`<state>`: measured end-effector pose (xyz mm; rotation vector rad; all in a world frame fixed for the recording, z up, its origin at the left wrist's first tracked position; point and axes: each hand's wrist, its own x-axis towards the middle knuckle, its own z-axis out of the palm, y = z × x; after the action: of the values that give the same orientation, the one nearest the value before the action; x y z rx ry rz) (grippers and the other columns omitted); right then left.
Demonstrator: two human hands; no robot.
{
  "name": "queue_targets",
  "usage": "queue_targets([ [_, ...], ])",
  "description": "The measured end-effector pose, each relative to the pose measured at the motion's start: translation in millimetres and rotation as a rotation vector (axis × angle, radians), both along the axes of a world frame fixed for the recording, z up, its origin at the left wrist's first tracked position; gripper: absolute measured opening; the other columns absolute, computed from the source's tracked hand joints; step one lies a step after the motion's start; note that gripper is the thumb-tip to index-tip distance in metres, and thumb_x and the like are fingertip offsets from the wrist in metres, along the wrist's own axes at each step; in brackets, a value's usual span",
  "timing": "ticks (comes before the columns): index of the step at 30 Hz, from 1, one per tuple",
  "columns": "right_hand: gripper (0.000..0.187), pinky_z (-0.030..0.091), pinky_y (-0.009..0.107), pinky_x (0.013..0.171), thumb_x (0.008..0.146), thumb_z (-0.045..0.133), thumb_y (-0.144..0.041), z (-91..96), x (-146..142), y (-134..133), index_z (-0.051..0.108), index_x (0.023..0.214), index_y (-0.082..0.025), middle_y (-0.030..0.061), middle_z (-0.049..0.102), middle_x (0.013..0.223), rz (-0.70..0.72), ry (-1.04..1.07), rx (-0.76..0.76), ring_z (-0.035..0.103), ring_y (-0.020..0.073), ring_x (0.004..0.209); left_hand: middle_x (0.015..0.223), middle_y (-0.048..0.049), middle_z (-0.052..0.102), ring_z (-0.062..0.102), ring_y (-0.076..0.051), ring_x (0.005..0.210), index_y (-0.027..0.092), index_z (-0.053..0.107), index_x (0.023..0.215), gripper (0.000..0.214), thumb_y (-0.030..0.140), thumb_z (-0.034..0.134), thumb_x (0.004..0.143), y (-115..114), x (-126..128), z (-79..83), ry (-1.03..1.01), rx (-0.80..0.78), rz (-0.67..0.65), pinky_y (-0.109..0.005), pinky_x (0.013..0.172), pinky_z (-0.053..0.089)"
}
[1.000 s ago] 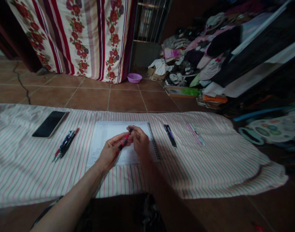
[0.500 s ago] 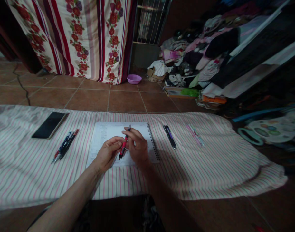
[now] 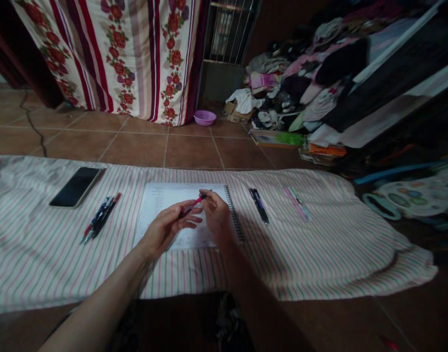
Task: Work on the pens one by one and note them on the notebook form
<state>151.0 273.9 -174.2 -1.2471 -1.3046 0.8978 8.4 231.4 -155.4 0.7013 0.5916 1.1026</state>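
Note:
Between my hands, above a spiral notebook (image 3: 154,205), is a red and black pen (image 3: 197,201), tilted with one end up to the right. My left hand (image 3: 168,225) pinches its lower left end between thumb and forefinger, the other fingers stretched out beneath. The fingers of my right hand (image 3: 217,211) close on the upper right end. The notebook lies open on the striped cloth, printed lines at its left and the wire binding along its right edge. Right of it lie dark pens (image 3: 258,206); farther right, pastel pens (image 3: 298,203).
A dark-screened phone (image 3: 76,187) and a bunch of several pens (image 3: 100,218) lie on the striped cloth (image 3: 330,244) to the left. Beyond, on the tiled floor, are a purple basin (image 3: 205,117), a floral curtain (image 3: 139,58) and a heap of clothes (image 3: 301,83).
The pen has turned from steep to a flatter slant, its upper end now farther right. My left hand's lower fingers have spread, and my right fingers have closed in on the pen's end.

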Motion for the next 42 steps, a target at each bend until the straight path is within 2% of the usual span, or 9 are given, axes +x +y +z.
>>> queue_targets([
  [2,0.029,0.047,0.027,0.071,0.074,0.046,-0.019,-2.3,0,2,0.062,0.097,-0.018,0.0050,0.066,0.092,0.003,0.053,-0.003,0.061,0.0157,0.079,0.108,-0.0191,0.064,0.062,-0.028,0.093,0.009,0.061,0.112,0.039,0.034,0.050,0.084,0,-1,-0.2,-0.030,-0.034,-0.017,-0.039,0.080,0.044],
  [6,0.030,0.046,0.025,0.060,0.070,0.048,-0.021,-4.9,1,6,0.062,0.096,-0.017,0.0033,0.065,0.081,-0.010,0.142,-0.058,0.057,0.0126,0.063,0.105,-0.0193,0.065,0.062,-0.029,0.093,0.008,0.059,0.113,0.040,0.034,0.047,0.085,0,-2,-0.9,-0.053,-0.074,-0.038,-0.040,0.080,0.044],
  [11,0.031,0.046,0.025,0.058,0.066,0.051,-0.023,-1.6,2,6,0.063,0.093,-0.016,0.0035,0.065,0.082,-0.045,0.205,-0.114,0.057,0.0124,0.064,0.108,-0.0192,0.064,0.061,-0.029,0.095,0.009,0.057,0.118,0.040,0.030,0.052,0.084,0,-5,1.3,-0.073,0.007,-0.151,-0.040,0.082,0.043],
  [15,0.033,0.047,0.025,0.061,0.068,0.051,-0.022,0.3,2,1,0.062,0.098,-0.016,0.0044,0.066,0.086,0.011,0.249,-0.139,0.057,0.0118,0.065,0.116,-0.0174,0.061,0.059,-0.028,0.102,0.012,0.052,0.125,0.044,0.022,0.057,0.082,-2,-6,3.6,-0.075,0.067,-0.236,-0.039,0.087,0.041],
  [26,0.035,0.048,0.026,0.063,0.069,0.056,-0.029,0.9,-1,-5,0.063,0.100,-0.015,0.0056,0.066,0.084,0.049,0.280,-0.157,0.059,0.0139,0.067,0.107,-0.0147,0.066,0.062,-0.025,0.097,0.015,0.058,0.119,0.041,0.024,0.063,0.079,-3,-3,2.4,-0.007,0.087,-0.160,-0.036,0.086,0.043],
  [36,0.030,0.048,0.025,0.062,0.071,0.052,-0.025,1.0,-7,-6,0.065,0.097,-0.015,0.0041,0.066,0.078,0.002,0.206,-0.099,0.060,0.0142,0.067,0.089,-0.0112,0.071,0.066,-0.022,0.085,0.016,0.065,0.106,0.031,0.023,0.066,0.076,-6,3,3.0,-0.003,0.075,-0.084,-0.036,0.080,0.046],
  [42,0.030,0.048,0.024,0.060,0.072,0.050,-0.027,-4.5,-7,-5,0.064,0.097,-0.017,0.0048,0.066,0.081,0.053,0.174,-0.063,0.062,0.0156,0.071,0.087,-0.0085,0.071,0.066,-0.021,0.082,0.018,0.066,0.102,0.029,0.024,0.069,0.073,-6,8,-0.4,-0.003,0.108,-0.077,-0.036,0.079,0.047],
])
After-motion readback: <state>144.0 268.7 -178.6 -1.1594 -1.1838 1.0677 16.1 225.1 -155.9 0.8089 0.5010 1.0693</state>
